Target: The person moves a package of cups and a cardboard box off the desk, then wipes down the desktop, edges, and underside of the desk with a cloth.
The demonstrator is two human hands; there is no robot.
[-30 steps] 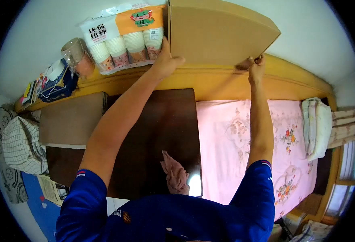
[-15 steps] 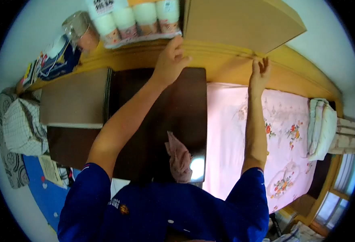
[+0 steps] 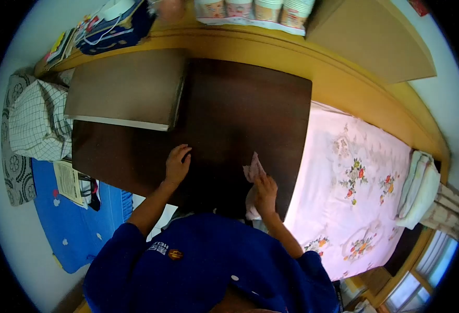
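Observation:
A dark brown tabletop lies in front of me. My left hand is over its near part, palm down, holding nothing, with the fingers loosely bent and the thumb apart. Near the table's right front side, my right hand is on a crumpled pink cloth. The fingers close over the cloth, and parts of it stick out ahead of the hand and to its left. How much cloth is under the palm is hidden.
A large flat brown box occupies the table's back left. Behind runs a yellow wooden ledge bearing paper cups and a cardboard box. A pink flowered bedsheet is at right, a blue cover at left.
Both hands have come down from the ledge and cardboard box to the table. My right hand has taken hold of the pink cloth. The camera view has shifted.

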